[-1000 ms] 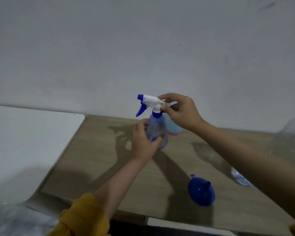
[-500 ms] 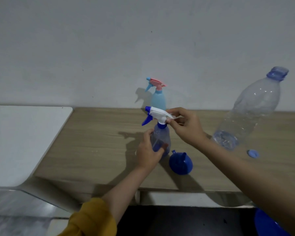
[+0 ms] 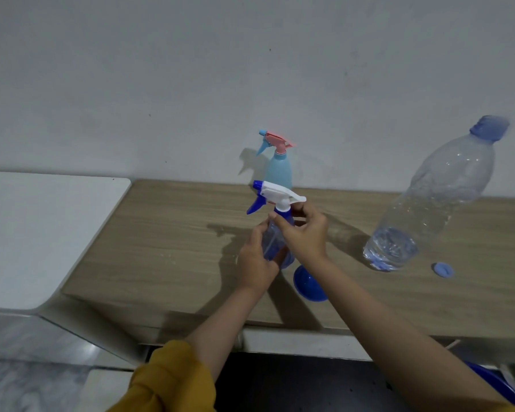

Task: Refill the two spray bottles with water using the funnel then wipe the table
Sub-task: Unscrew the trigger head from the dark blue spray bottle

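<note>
The left hand (image 3: 257, 261) grips the body of the clear blue spray bottle (image 3: 275, 243), which stands on the wooden counter (image 3: 173, 251) near its front edge. The right hand (image 3: 305, 233) pinches the blue collar just under the white trigger head (image 3: 277, 196) — apparently the unscrewing step, before any filling.

The blue funnel (image 3: 308, 282) lies on the counter just right of that bottle's base, almost under the right forearm. A careless elbow could nudge it off the front edge. If the collar sticks, a hard twist could tip the light bottle, or jerk the dip tube out and flick drops across the counter.

Further right of the bottle stands the big water bottle (image 3: 428, 209), uncapped, it seems, with its cap (image 3: 443, 269) lying on the counter beside it — a knock from the right arm would spill what little water it holds. Behind the clear bottle, against the wall, stands the pale blue spray bottle (image 3: 277, 166).

Compared with half a second ago, the right hand has slid down from the back of the trigger head to the collar; the left hand's grip is unchanged.
</note>
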`<state>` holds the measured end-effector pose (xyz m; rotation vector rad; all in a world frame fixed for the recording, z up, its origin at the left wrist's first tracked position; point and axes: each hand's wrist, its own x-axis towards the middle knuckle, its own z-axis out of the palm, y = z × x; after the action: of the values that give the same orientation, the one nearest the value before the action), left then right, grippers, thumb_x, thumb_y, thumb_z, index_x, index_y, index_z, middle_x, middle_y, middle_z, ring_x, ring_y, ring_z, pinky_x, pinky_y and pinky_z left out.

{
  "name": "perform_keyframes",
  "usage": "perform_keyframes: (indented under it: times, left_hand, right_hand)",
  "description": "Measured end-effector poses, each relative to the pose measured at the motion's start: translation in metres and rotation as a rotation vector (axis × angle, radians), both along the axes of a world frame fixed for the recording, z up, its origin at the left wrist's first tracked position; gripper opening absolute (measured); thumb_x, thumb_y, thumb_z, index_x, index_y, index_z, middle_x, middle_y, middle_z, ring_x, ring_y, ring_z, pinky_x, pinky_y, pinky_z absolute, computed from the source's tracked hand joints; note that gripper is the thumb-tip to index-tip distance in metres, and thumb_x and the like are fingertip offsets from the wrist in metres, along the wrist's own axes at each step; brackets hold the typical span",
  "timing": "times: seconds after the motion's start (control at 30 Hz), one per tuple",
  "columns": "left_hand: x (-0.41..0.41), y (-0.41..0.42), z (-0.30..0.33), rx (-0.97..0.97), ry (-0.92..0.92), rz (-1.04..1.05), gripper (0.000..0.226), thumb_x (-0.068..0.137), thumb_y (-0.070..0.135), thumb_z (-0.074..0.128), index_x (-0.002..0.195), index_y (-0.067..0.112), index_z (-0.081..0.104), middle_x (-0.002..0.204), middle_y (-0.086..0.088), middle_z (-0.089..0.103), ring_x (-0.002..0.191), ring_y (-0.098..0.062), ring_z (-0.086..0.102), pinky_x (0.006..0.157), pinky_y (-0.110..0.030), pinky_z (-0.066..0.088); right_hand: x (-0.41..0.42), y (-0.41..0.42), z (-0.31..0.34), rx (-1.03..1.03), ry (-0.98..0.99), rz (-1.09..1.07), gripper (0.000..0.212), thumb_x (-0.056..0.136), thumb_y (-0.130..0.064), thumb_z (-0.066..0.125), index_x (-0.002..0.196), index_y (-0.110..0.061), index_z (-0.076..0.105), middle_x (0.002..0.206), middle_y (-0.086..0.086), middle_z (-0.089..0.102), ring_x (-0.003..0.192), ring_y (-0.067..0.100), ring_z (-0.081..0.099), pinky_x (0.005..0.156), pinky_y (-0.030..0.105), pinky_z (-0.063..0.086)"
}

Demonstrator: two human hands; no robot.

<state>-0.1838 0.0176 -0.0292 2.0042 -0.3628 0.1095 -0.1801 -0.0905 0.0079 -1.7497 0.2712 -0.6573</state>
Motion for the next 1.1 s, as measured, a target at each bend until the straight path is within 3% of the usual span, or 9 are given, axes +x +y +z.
perform_keyframes:
  times: [0.1,0.2,0.37,0.5,0.6,0.7,0.87,1.03,1.1]
  left_hand:
    - [0.001,0.0,-0.002,-0.029,-0.014,-0.004,0.054,0.075,0.013,0.075,0.122,0.02,0.049,0.103,0.013,0.058,0.094,-0.008,0.06,0.076,-0.028,0.054]
    - [0.004,0.0,-0.005,-0.033,0.026,-0.021,0.056,0.076,0.012,0.072,0.126,0.021,0.048,0.111,0.005,0.062,0.101,-0.009,0.059,0.084,-0.028,0.051]
    - [0.005,-0.002,-0.009,-0.053,0.032,-0.014,0.054,0.076,0.007,0.07,0.123,0.022,0.049,0.11,0.004,0.062,0.102,-0.013,0.059,0.087,-0.04,0.052]
    - [0.004,-0.002,-0.008,-0.052,0.018,-0.013,0.054,0.076,0.016,0.074,0.123,0.022,0.048,0.108,0.005,0.061,0.1,-0.013,0.061,0.085,-0.036,0.053]
    - [0.003,-0.002,-0.007,-0.059,0.012,-0.023,0.056,0.076,0.018,0.075,0.124,0.018,0.047,0.111,0.001,0.063,0.101,-0.015,0.062,0.082,-0.034,0.055]
    - [0.003,-0.001,-0.008,-0.052,0.008,-0.032,0.059,0.076,0.02,0.074,0.127,0.019,0.044,0.112,-0.001,0.064,0.101,-0.014,0.062,0.08,-0.036,0.056]
    - [0.004,0.0,-0.006,-0.049,0.03,-0.029,0.059,0.077,0.022,0.073,0.128,0.022,0.044,0.112,0.001,0.064,0.099,-0.011,0.062,0.079,-0.037,0.056]
    - [-0.001,0.0,0.001,-0.055,0.058,-0.044,0.062,0.078,0.053,0.057,0.128,0.018,0.045,0.111,0.0,0.064,0.098,-0.013,0.062,0.079,-0.035,0.056]
    - [0.0,-0.001,-0.001,-0.049,0.046,-0.038,0.058,0.08,0.043,0.064,0.128,0.019,0.044,0.112,0.0,0.063,0.098,-0.012,0.061,0.078,-0.029,0.054]
  right_hand:
    - [0.001,-0.001,-0.004,-0.088,-0.002,0.032,0.022,0.079,-0.016,0.076,0.096,-0.019,0.064,0.091,-0.004,0.067,0.087,0.008,0.063,0.071,0.019,0.054]
    - [0.002,-0.006,-0.005,-0.184,0.012,0.103,0.018,0.082,-0.013,0.07,0.098,-0.016,0.063,0.096,0.004,0.066,0.09,0.014,0.061,0.073,0.031,0.053]
    - [-0.002,-0.011,0.003,0.028,0.082,0.131,0.04,0.077,-0.014,0.078,0.109,-0.018,0.055,0.098,-0.008,0.064,0.09,0.004,0.062,0.074,0.017,0.052]
    - [-0.001,-0.006,0.001,0.025,0.051,0.069,0.035,0.074,-0.014,0.08,0.102,-0.011,0.061,0.093,-0.004,0.066,0.085,0.006,0.063,0.072,0.016,0.052]
    - [-0.004,-0.003,-0.005,-0.003,0.017,0.089,0.027,0.081,-0.007,0.071,0.106,-0.014,0.063,0.099,0.001,0.066,0.092,0.013,0.062,0.079,0.027,0.053]
    - [-0.005,-0.006,-0.005,0.074,0.026,0.098,0.036,0.082,-0.003,0.069,0.115,-0.01,0.056,0.097,0.001,0.063,0.089,0.01,0.061,0.081,0.025,0.053]
    - [-0.003,-0.006,-0.003,0.108,0.018,0.069,0.028,0.077,-0.004,0.076,0.1,-0.011,0.061,0.095,0.003,0.066,0.087,0.011,0.062,0.078,0.025,0.054]
    - [-0.009,-0.003,-0.007,0.036,0.028,0.106,0.03,0.087,-0.003,0.062,0.115,-0.015,0.061,0.106,0.0,0.065,0.1,0.011,0.061,0.086,0.028,0.053]
    - [-0.009,-0.003,-0.006,0.085,0.025,0.086,0.035,0.086,-0.005,0.065,0.119,-0.012,0.057,0.106,0.0,0.064,0.097,0.008,0.061,0.084,0.021,0.053]
